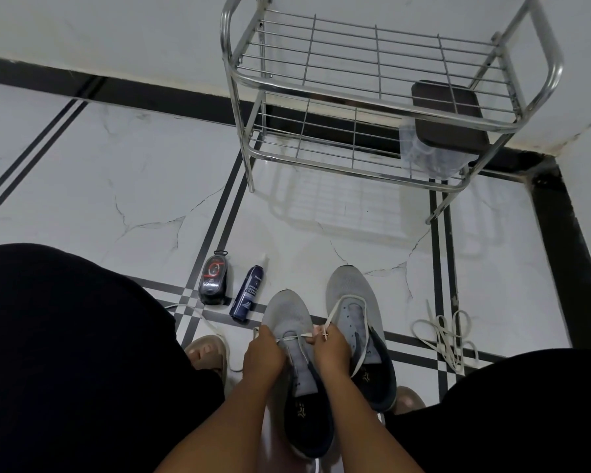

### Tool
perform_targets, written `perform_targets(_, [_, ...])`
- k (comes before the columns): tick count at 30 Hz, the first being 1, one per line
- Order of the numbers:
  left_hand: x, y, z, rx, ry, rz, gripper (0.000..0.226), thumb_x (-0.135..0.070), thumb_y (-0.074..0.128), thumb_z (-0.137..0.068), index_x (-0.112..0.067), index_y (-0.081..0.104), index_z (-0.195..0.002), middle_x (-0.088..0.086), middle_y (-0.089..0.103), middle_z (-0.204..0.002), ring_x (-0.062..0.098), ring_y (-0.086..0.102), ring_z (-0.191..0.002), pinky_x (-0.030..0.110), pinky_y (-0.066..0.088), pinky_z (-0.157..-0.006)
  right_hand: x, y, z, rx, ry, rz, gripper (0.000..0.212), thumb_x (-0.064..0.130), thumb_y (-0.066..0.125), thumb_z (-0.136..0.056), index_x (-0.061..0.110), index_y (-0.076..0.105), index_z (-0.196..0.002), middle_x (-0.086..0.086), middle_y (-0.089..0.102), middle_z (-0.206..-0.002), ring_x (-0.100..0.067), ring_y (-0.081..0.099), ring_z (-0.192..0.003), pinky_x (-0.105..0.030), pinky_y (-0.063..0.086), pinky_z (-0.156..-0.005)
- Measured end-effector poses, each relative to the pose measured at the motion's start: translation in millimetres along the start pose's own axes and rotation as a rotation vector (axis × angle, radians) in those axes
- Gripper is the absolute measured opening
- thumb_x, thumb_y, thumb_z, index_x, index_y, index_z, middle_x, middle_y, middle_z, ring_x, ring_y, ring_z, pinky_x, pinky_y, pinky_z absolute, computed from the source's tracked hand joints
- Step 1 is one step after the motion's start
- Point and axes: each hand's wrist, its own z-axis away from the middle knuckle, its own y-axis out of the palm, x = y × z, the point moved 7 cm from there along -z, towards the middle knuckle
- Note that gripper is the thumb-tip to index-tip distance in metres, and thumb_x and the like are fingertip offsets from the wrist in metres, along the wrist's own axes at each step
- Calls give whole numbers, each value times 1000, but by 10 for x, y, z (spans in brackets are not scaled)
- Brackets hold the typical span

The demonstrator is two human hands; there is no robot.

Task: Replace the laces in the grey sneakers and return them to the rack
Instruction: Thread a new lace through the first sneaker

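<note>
Head view, looking down between two black-clad knees at a white marble-pattern tiled floor (116, 172) with black stripes. Two grey mesh sneakers with dark navy heels stand side by side, toes pointing away. The left grey sneaker (289, 314) sits between both hands; the right grey sneaker (350, 291) is just beside it, touching or nearly so. Left hand (261, 353) lies on the left edge of the near sneaker's eyelet row, fingers curled, pinching the white flat lace (296, 337) at its left end. Right hand (330, 348) is on the right edge, fingers (321, 332) pinching the lace's other end; the lace runs taut across the tongue between the two hands. The right sneaker has a white lace looped loosely through its front eyelets. A loose tangle of white old laces (446, 337) lies on the floor to the right, apart from the shoes. Left of the sneakers: a black shoe-polish sponge bottle (214, 279) and a dark blue sneaker cleaner spray bottle (248, 293), both lying flat. Chrome wire two-tier shoe rack (372, 63) stands by the wall, well apart; a dark brown square box (447, 114) on its lower tier.
</note>
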Motion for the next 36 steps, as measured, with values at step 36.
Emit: perform_targets(36, [-2021,-2670,1529,156,712,558,29,-28,59,-92,-5,65,-74,2,67,-84,12,59,-80,31,43,-90,2774,-2433,1467,-60,-827,-133,11,24,66,-90,18,73,-96,5,69,-80,-11,63,-81,-28,50,-79])
